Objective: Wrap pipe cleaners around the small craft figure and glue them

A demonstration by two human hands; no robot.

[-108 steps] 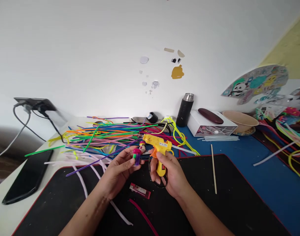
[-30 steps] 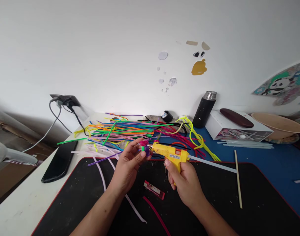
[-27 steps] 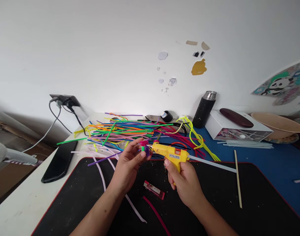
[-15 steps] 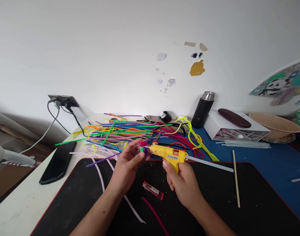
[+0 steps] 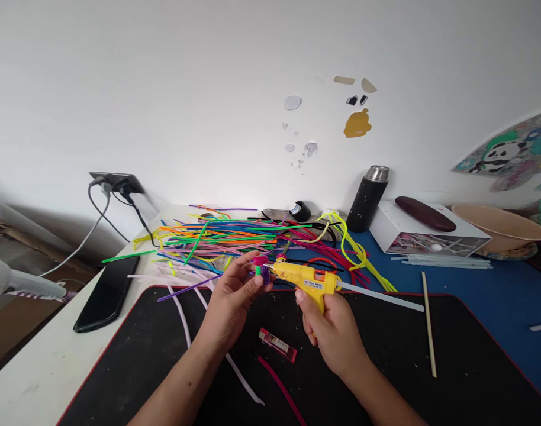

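Left hand (image 5: 232, 293) in a pinch on fuzzy piece (image 5: 260, 261), right hand (image 5: 335, 325) snug around glue gun (image 5: 302, 277) (yellow)

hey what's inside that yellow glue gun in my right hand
A pale glue stick runs into the back of the yellow glue gun in your right hand; how far it reaches inside is hidden.

Left fingers (image 5: 249, 290): craftwork (image 5: 262, 270); right fingers (image 5: 308, 304): glue gun (image 5: 303, 278).

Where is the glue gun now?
In the head view, just right of centre, the glue gun is in the right hand, nozzle pointing left at the fuzzy piece in the left hand.
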